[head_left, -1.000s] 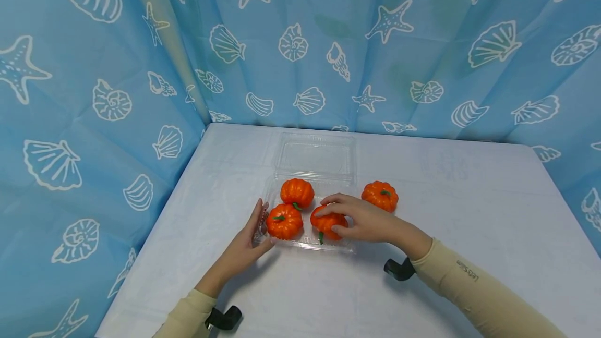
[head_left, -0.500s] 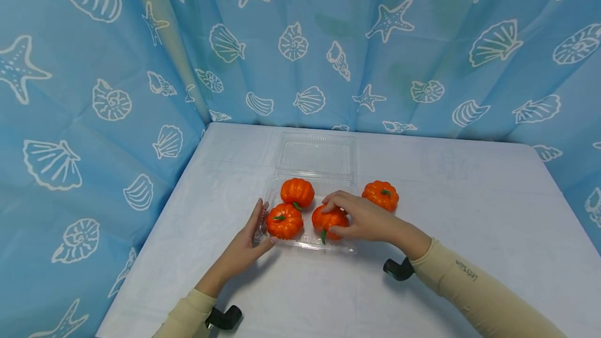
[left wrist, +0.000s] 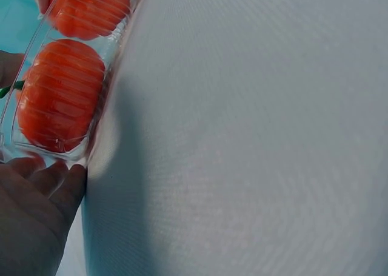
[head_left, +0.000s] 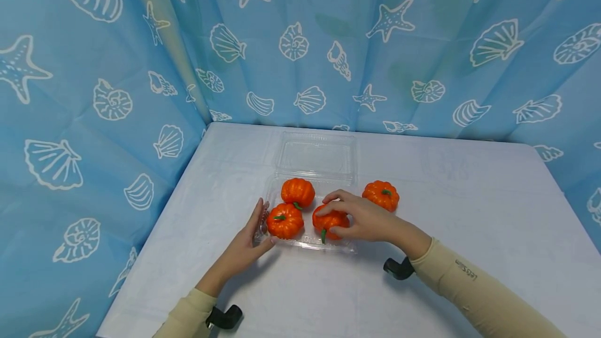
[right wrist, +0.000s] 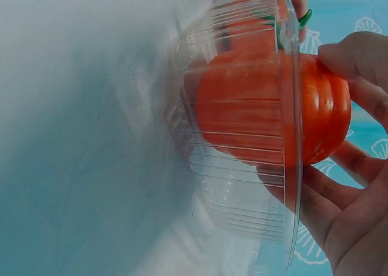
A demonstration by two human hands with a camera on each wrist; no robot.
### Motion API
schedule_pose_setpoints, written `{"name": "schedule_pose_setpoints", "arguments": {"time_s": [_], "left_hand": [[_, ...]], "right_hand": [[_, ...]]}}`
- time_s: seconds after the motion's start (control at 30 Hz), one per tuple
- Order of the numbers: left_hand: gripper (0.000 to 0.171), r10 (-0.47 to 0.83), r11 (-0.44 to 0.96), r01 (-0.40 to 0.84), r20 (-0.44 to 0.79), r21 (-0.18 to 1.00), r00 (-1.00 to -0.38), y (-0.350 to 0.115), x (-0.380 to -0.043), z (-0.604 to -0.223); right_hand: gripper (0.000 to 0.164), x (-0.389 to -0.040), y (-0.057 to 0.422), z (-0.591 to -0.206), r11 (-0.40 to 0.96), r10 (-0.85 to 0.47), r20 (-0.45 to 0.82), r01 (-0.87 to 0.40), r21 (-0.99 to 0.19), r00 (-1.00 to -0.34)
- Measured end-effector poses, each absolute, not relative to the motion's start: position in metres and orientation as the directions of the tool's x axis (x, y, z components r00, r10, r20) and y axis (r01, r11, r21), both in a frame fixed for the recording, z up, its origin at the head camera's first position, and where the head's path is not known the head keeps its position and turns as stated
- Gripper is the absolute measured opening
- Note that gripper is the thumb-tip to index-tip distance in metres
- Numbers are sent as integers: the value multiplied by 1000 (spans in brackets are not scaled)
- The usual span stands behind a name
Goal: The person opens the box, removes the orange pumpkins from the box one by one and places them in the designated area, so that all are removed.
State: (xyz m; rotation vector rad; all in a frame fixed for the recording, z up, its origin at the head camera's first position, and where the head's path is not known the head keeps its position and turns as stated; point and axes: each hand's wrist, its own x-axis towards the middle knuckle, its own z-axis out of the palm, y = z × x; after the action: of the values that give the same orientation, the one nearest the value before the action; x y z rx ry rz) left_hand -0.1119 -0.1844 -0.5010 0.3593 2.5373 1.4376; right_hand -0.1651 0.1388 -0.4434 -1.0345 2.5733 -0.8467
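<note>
My right hand holds a small orange pumpkin with a green stem in the right part of a clear plastic container. In the right wrist view, thumb and fingers curl round this pumpkin, partly below the container's rim. My left hand rests against the container's left side and front corner, its fingers fairly straight. The left wrist view shows those fingers touching the clear wall. Two other pumpkins, a front one and a back one, sit in the container's left part.
The container's clear lid lies folded open at the back. Another orange pumpkin rests on the white-covered table, right of the container. A blue curtain with shells and starfish hangs behind and at the left.
The right hand's fingers shift slightly on the pumpkin, which has turned a little and moved slightly right. The left hand and the other pumpkins stay in place.
</note>
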Motion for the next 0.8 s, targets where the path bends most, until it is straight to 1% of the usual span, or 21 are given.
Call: {"name": "schedule_pose_setpoints", "arguments": {"time_s": [0.2,0.43,0.67,0.8], "left_hand": [[99,307,492,101,-63,865,-950,-184,-112,-501],[98,309,490,104,-61,866,-949,-185,-112,-501],[96,315,485,111,-55,868,-947,-186,-112,-502],[96,320,477,119,-46,871,-946,-186,-112,-502]], "right_hand": [[39,-166,140,-445,575,-695,0,-556,-600,-719],[44,-166,142,-446,581,-686,13,-559,-592,-727],[40,-166,143,-449,582,-669,20,-541,-607,-743],[37,-167,144,-450,563,-654,43,-524,-639,-755]]}}
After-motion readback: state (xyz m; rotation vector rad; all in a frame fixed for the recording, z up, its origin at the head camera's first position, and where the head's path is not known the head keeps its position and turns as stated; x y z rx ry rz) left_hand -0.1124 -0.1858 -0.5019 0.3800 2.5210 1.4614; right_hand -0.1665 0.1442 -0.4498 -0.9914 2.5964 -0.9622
